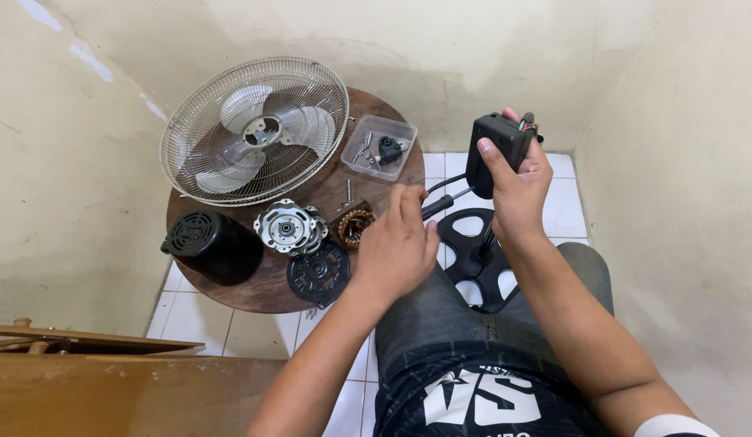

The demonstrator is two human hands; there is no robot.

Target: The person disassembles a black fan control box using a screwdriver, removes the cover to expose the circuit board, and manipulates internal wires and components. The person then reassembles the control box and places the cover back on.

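White floor tiles [566, 212] are hemmed by cream walls. Fan grille [254, 129], motor parts [291, 228] and tray [379, 146] are spread on a round table [262, 287]. A black box [495, 150] is gripped aloft by the right hand [517, 190]; a tool handle [438, 206] is clasped by the left hand [396, 251].

Fan grille [254, 129] at the back of the round table [262, 291], tray [379, 146] to its right, motor cover [212, 244], rotor housing [291, 227], stator [355, 226] in a row before it, fan base [477, 255] on the floor right of the table

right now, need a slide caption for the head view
Right hand lifts a black switch box; left hand grips its cable beside fan parts.
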